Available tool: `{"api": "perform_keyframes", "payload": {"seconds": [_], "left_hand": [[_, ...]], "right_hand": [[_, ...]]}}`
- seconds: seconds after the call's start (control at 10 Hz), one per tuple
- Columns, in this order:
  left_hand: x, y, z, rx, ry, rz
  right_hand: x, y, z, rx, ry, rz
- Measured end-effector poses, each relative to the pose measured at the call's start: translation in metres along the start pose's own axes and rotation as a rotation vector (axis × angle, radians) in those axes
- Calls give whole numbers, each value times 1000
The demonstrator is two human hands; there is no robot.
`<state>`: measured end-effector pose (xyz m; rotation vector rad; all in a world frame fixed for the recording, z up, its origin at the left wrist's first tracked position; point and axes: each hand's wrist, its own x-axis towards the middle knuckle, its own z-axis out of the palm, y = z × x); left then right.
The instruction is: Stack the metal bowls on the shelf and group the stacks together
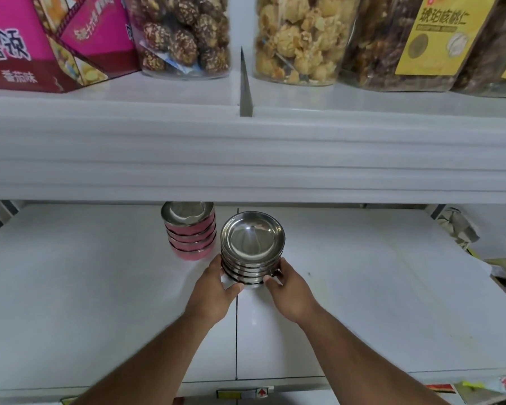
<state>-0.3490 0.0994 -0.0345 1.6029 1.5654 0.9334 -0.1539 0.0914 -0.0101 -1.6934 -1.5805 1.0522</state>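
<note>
White shelving fills the view: a thick upper shelf edge crosses the middle, and below it a smooth white lower shelf holds the task's things. Near its centre stands a stack of plain shiny steel bowls, nested rim over rim, the top one open and empty. Just beside it, to the left and further back, stands a second stack of steel bowls with pink outer walls; the two stacks look close but whether they touch cannot be told. The left hand and right hand cup the lower part of the plain stack from opposite sides, fingers pressed against the bottom bowls and thumbs toward the front, so the stack is clasped between both palms. Thin steel like this is probably light and stiff but slick, and nested bowls may slide or rattle apart if tilted, so holding low at the base and keeping the stack upright seems the safest hold. Hidden parts are many: the upper shelf edge cuts off the back of the pink stack's top bowl, the fingertips behind the plain stack are out of sight, and the exact count of bowls is hard to read. Above sit a pink snack box and clear jars of snacks.
</note>
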Motion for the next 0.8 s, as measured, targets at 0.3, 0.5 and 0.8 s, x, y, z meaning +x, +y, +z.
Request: {"api": "perform_keyframes", "payload": {"seconds": [0.3,0.5,0.8], "left_hand": [[45,3,4,74,52,45],[68,3,7,128,61,34],[65,7,11,170,75,-9]], "right_hand": [[46,-12,-6,-35,2,49],[65,-16,-6,-46,14,53],[61,-22,-11,-98,-8,116]]}}
